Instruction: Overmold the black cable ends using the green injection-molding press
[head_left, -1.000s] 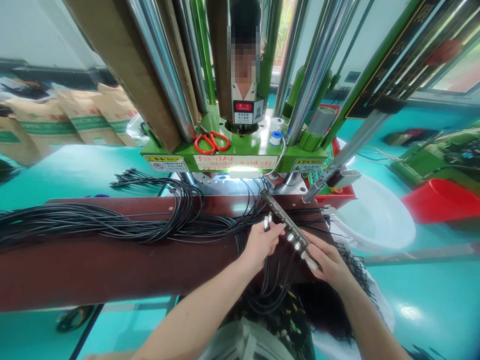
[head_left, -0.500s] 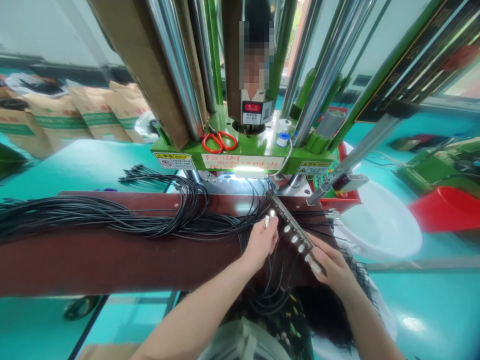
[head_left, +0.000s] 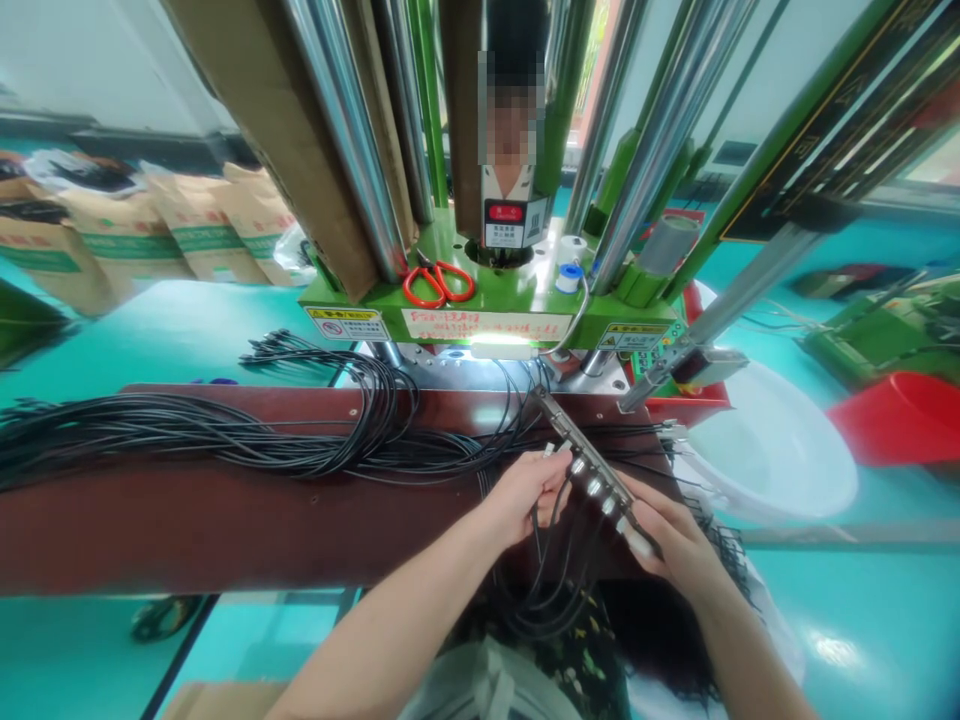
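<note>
My right hand is closed around the near end of a long dark metal bar, which slants away over the bench. Silvery connectors sit in a row along its left edge, with black cables trailing below them. Against the bar's left side, my left hand pinches black cables with metal connector ends showing at the fingertips. Whether those ends are seated in the bar I cannot tell. Loops of cable hang over my lap.
A bundle of black cables lies along the brown bench. Behind it stands a green press with a lit lamp, red-handled scissors and a blue-and-white spool. A white tub is at right. A person stands behind the press.
My left hand has moved slightly right and down, bringing the connector ends from just beside the bar up against its edge. My right hand keeps its hold on the bar.
</note>
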